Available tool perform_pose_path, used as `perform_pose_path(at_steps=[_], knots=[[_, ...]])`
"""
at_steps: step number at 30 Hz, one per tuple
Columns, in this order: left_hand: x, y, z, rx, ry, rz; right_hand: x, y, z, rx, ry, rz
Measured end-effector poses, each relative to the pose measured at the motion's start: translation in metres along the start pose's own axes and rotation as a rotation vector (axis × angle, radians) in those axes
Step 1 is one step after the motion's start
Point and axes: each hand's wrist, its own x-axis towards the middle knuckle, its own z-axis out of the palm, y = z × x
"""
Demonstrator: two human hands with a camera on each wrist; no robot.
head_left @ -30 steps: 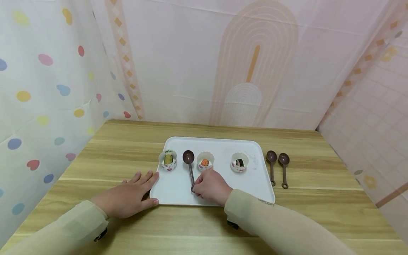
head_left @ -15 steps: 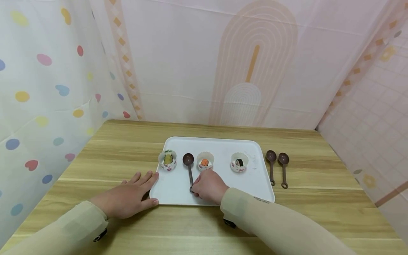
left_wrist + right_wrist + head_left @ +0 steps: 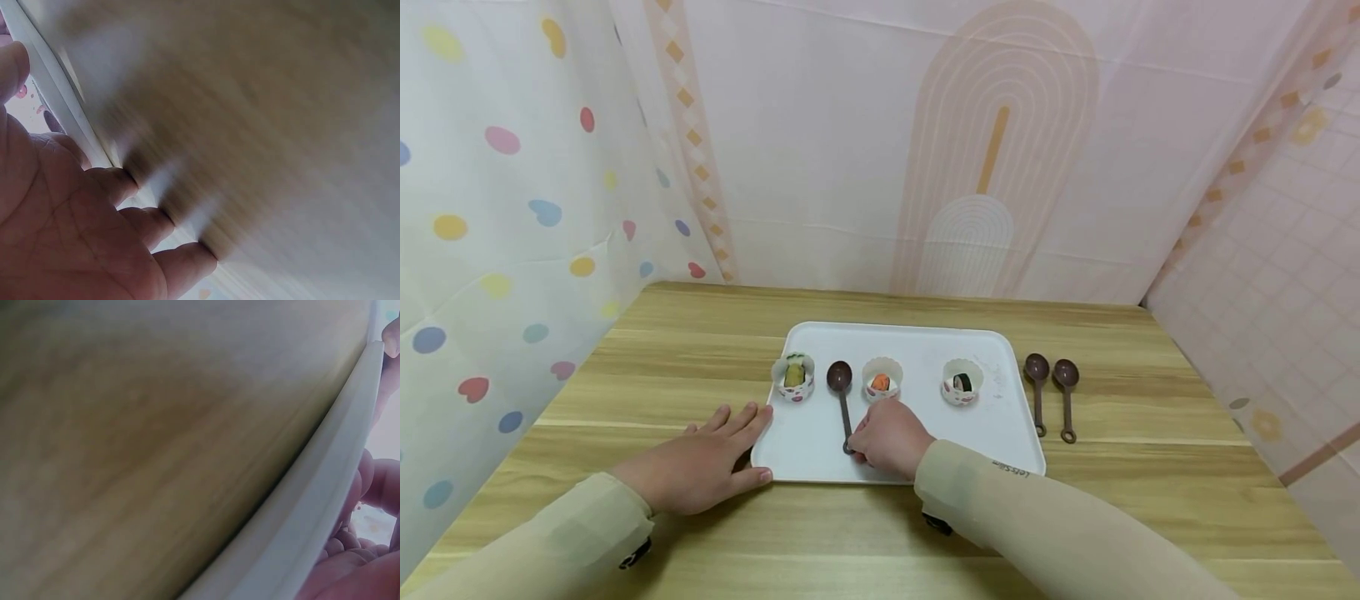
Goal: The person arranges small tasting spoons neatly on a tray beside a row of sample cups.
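Observation:
On the white tray [image 3: 910,335] lies a brown spoon [image 3: 839,379], its bowl pointing away and a ring ending its handle. My right hand [image 3: 893,440] pinches that handle end, fingers curled. My left hand [image 3: 703,467] rests spread at the tray's front left corner, touching its edge; the left wrist view shows its palm [image 3: 75,237] beside the rim. Left of the spoon stands a paper cup [image 3: 794,393] with a yellow-green piece of sushi. Just right of it, a second cup [image 3: 882,367] holds an orange piece. The right wrist view barely shows the grip.
A third paper cup [image 3: 961,395] with a black-and-white sushi piece stands on the tray's right part. Two more brown spoons, one nearer [image 3: 1037,371] and one farther right [image 3: 1067,379], lie on the wooden table [image 3: 1120,500]. Patterned curtains [image 3: 820,167] enclose the table.
My right hand has shifted slightly left, and the spoon's handle end with it. The left hand, the cups and the other spoons have stayed put.

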Motion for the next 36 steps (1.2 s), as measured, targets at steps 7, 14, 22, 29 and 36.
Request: perform_pose_path(at_steps=[7,14,22,29,36], knots=[[0.001,0.0,0.0,0.001,-0.004,-0.004,0.0,-0.001,0.001,-0.005,0.002,0.019],[0.001,0.001,0.0,0.003,-0.002,-0.003,-0.001,-0.001,0.001,-0.036,0.006,0.009],[0.001,-0.001,0.001,0.001,0.005,0.004,-0.002,0.0,0.001,-0.042,0.007,-0.019],[0.001,0.0,0.001,-0.004,0.003,0.009,-0.003,-0.002,0.001,-0.027,-0.006,0.0],[0.001,-0.001,0.002,0.004,0.002,0.01,-0.008,0.0,-0.012,-0.082,0.028,-0.073]])
